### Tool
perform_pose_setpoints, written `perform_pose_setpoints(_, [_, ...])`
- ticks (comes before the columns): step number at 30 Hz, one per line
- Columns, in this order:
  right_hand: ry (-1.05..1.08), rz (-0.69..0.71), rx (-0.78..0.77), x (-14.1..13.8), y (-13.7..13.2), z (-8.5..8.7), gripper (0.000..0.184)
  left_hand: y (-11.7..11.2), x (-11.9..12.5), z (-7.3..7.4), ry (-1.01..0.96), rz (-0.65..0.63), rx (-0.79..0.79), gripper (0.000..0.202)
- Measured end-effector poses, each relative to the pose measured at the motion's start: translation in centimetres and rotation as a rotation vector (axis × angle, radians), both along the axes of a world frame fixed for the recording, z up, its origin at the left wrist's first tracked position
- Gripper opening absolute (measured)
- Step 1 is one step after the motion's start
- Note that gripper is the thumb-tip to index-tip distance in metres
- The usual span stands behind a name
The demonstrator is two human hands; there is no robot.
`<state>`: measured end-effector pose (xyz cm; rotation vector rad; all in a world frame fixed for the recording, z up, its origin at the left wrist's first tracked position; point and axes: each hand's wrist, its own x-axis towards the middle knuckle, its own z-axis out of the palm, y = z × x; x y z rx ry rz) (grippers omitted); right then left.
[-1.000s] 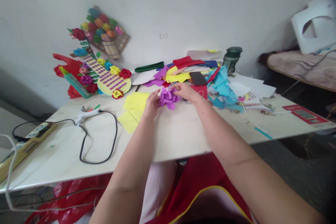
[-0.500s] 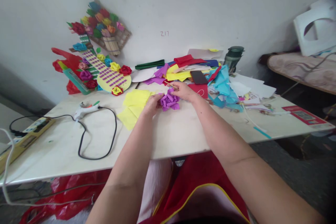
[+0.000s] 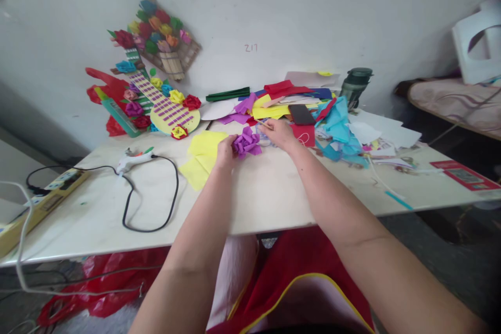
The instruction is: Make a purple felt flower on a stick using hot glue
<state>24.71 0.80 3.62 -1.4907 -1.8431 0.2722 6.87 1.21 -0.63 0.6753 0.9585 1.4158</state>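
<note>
My left hand is closed on a purple paper flower, its folded petals facing up and to the right. A short gap to the right of it, my right hand grips a thin wooden stick that points up and left. Under and beside the right fingers lies something clear and bluish that I cannot make out. Yellow paper sheets rest on the table just left of my left hand. A dark phone lies beyond my right hand.
A glue gun with a looped black cord lies at left, near a power strip. Behind stands a guitar-shaped craft with paper flowers. Coloured paper is heaped along the wall, with a dark green bottle at right.
My right hand has come off the purple flower and moved slightly right, still with the stick. The flower stays in my left hand. The whole view has shifted a little.
</note>
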Motion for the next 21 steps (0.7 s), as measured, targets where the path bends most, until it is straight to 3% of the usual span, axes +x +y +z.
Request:
perform_pose_setpoints(5, [-0.129,-0.064,-0.034,-0.5,-0.4,0.0,0.033,-0.3,0.2,0.4,-0.021,0.1,0.009,0.012])
perform_pose_setpoints(16, [0.22,0.097,-0.003,-0.2,0.9,-0.8,0.019,-1.0,0.5,0.6,0.037,0.004,0.155,0.014])
perform_pose_setpoints(21, [0.235,0.142,-0.023,-0.4,1.1,-1.2,0.016,-1.0,0.8,0.5,-0.031,-0.019,0.157,0.01])
